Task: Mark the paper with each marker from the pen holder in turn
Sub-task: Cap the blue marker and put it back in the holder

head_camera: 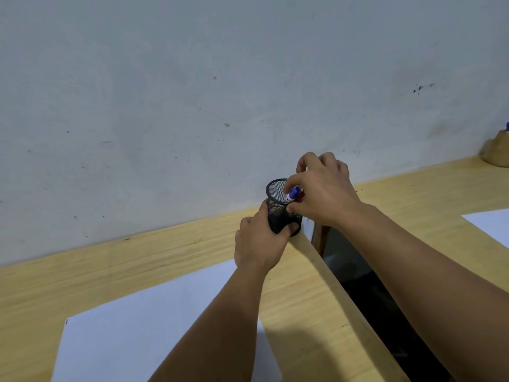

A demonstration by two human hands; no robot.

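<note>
A white sheet of paper (pixel 154 321) is lying flat on the pale wooden table (pixel 82 271) in the lower left of the frame, its near edge running out of view at the bottom. Just right of it, near the centre, the left hand (pixel 257 244) is wrapping its fingers and thumb around the lower half of a black mesh pen holder (pixel 281 208), which is standing at the table's far right corner, close to the grey wall (pixel 192 78), and leaning slightly. Above the holder's rim, the right hand (pixel 321 188) is reaching in from the right with its fingers curled down, the fingertips pinching a marker with a blue cap (pixel 292 194) that is sticking up out of the holder at a tilt. Something red (pixel 301 196) is showing beside it inside the holder, too hidden by the fingers to identify. Right of the hands a dark gap is separating this table from a second wooden surface, where a second white sheet (pixel 490 224) is lying at the right edge. In the upper right, a tan object (pixel 495 153) is sitting against the wall.
</note>
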